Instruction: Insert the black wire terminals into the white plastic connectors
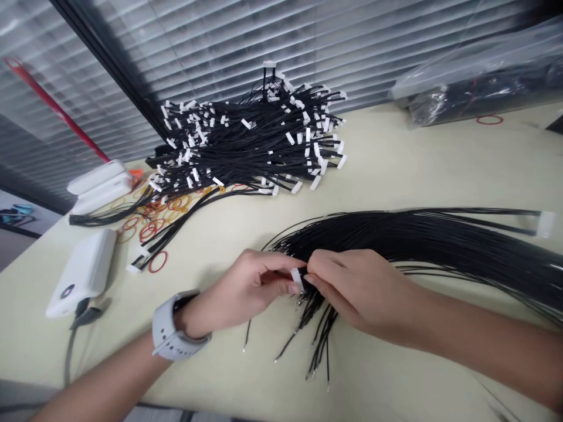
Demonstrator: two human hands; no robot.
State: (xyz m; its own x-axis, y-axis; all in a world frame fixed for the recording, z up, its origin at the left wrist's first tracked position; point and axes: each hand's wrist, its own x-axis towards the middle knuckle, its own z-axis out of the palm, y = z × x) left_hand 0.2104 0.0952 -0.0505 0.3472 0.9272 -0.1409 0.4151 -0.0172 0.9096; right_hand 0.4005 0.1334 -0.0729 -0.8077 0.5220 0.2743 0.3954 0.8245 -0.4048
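Note:
Between thumb and fingers, my left hand [259, 281] pinches a small white connector housing [298, 279]. Right beside it, my right hand [356, 281] is closed, its thumb and index finger pinching a black wire at the housing's edge; whether the wire sits inside the housing I cannot tell. Under both hands lies a thick bundle of black wires [440, 237], with bare metal terminals on the loose ends that fan out to the front. A larger white connector [545, 224] shows at the bundle's far right end.
A heap of black cables with white connectors [246, 140] lies by the blinds. Red and yellow rubber bands [153, 225], a white power bank [83, 272] with a cable, and white devices [101, 184] are on the left. A plastic bag of cables [479, 88] lies back right.

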